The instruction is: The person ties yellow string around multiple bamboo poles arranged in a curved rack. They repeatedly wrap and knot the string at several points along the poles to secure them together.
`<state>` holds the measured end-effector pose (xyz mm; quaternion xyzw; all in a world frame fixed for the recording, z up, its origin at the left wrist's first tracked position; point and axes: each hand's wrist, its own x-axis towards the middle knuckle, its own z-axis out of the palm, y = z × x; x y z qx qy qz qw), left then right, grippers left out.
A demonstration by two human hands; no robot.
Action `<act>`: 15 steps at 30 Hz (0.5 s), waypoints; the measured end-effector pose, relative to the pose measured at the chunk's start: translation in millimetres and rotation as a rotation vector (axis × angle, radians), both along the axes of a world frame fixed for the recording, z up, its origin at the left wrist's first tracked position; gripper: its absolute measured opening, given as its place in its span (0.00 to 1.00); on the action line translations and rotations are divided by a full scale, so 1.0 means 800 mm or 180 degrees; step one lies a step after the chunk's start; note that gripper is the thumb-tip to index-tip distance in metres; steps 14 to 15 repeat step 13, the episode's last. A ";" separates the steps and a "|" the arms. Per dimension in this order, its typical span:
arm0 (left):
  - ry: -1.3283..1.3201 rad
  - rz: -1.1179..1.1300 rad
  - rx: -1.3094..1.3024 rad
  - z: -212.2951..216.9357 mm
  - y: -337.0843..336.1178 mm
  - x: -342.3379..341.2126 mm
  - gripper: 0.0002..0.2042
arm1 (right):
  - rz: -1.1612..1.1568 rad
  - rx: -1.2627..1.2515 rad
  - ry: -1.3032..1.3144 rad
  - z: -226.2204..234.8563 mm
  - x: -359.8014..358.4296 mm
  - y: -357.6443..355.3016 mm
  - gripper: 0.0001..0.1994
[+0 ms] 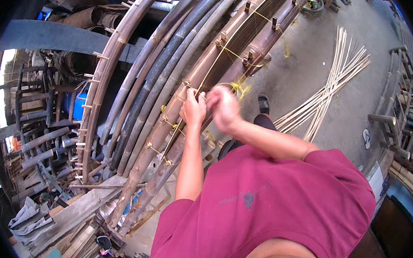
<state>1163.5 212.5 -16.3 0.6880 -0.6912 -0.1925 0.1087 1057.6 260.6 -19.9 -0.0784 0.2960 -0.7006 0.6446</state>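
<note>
A long frame of two bamboo poles point(238, 32), with thin dark slats between them, runs diagonally past me. Yellow twine point(230, 52) crosses between short wooden pegs point(274, 23) along both poles. At the near pole's inner edge, my left hand point(193, 109) is closed in a pinch; its fingers hide what they hold. Close beside it, my right hand point(225, 110) is curled over the frame and blurred by motion. A loose yellow twine tangle point(238, 89) trails from its fingers.
Several bamboo poles point(153, 85) and a pegged pole point(98, 74) lie to the left. Thin sticks point(326, 94) lie crossed on the concrete floor point(302, 60) at right. A slipper point(366, 138) and bamboo framework point(390, 99) are farther right. Wood scraps point(82, 238) fill the lower left.
</note>
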 end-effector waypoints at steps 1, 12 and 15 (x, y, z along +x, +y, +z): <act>0.0109 -0.0153 0.0259 -0.003 -0.005 0.007 0.16 | -0.0049 -0.0353 0.0714 -0.005 0.037 -0.022 0.13; 0.0662 -0.0351 0.0069 -0.024 -0.023 0.036 0.20 | 0.3034 -0.0897 0.2972 0.073 -0.012 -0.160 0.26; 0.0787 -0.0182 0.0275 -0.022 -0.024 0.034 0.21 | 0.3057 -0.0914 0.2948 0.072 -0.012 -0.164 0.26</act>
